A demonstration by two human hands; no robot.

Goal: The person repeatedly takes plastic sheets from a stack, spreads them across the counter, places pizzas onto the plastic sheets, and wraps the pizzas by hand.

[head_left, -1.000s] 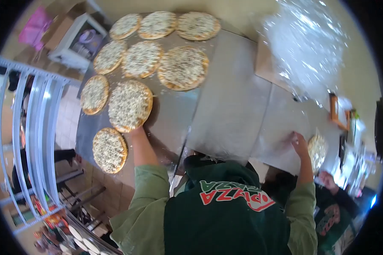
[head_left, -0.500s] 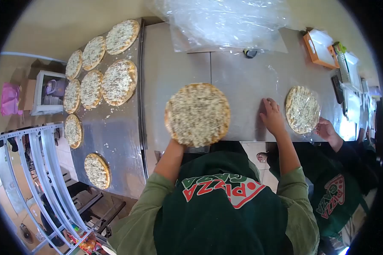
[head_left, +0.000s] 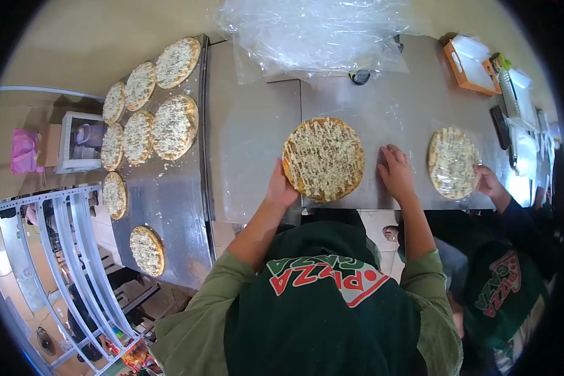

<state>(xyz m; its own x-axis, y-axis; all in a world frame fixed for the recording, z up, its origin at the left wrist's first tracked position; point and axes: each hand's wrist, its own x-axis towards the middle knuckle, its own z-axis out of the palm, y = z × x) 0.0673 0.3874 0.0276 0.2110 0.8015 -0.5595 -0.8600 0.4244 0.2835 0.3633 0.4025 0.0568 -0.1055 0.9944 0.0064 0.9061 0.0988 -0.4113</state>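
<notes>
"Two metal tables [head_left: 250, 113], side by side. Eight pizzas [head_left: 175, 127] on the left one?"

"Yes, and near the right one's front edge, the central pizza [head_left: 323, 160]."

"Touched?"

"By the left hand [head_left: 284, 187], fingers partly hidden, grip impossible to tell. Just beside, right hand [head_left: 397, 172], fingers loosely bent, holding nothing."

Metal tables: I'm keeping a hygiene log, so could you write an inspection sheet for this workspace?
Surface: metal tables; crumbs near the left pizzas.
Job's things: centre pizza; eight left pizzas; right pizza under clear film.
Clutter: plastic bags and orange tray at the back.
Grippers: bare hands; left hand at the centre pizza's edge, fingers partly hidden; right hand open beside it.
Cables: nothing seen.
Surroundings: rack at left; co-worker's hand touching the right pizza.
</notes>
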